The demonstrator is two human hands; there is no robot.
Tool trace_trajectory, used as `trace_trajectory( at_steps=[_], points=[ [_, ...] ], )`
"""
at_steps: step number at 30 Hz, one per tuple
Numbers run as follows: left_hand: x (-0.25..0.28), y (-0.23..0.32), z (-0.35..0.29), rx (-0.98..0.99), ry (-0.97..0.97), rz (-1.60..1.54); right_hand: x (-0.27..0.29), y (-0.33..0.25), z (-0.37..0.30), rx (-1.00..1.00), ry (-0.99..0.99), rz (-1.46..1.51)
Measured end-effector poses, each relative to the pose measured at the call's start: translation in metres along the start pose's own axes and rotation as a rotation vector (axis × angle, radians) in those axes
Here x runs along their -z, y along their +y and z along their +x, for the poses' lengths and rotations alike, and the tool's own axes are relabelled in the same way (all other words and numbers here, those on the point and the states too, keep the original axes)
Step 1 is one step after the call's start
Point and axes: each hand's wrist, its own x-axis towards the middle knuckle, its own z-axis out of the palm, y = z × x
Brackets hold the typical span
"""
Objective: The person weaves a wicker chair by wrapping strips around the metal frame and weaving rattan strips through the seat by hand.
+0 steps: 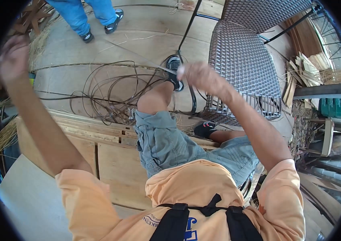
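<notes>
My right hand (208, 78) is closed in front of the woven chair, with a thin pale strip (138, 55) running from it toward the far left. My left hand (13, 60) is raised at the far left edge; motion smears its fingers, and I cannot make out anything in it. Just right of my right hand stands a chair (241, 56) of grey-brown wicker on a dark metal frame. Its lower front edge shows open lattice and bare slats. Loose loops of dark brown weaving strand (110, 90) lie on the floor left of my lower leg.
Another person's legs in blue jeans (72, 16) stand at the far left. A low wooden bench (118, 172) is beneath me. Thin wood pieces (305, 70) and a green crate (335, 107) are at the right. Bundled straw-coloured fibres (5, 136) lie at the left.
</notes>
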Motion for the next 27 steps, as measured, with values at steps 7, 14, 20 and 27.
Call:
trace_trajectory(
  at_steps=[7,14,20,27],
  points=[
    [-0.16,-0.446,-0.084,0.597,0.016,0.618,0.005,-0.153,0.069,0.864,0.601,-1.527],
    [-0.115,-0.4,-0.023,0.498,0.571,0.156,0.02,-0.126,0.013,0.436,0.601,-0.411],
    [-0.033,-0.256,-0.001,0.267,0.43,0.247,-0.01,-0.006,-0.095,-0.006,0.606,-0.065],
    [-0.046,-0.276,-0.069,0.226,0.655,0.538,-0.127,0.18,-0.18,-0.638,0.682,1.198]
  ],
)
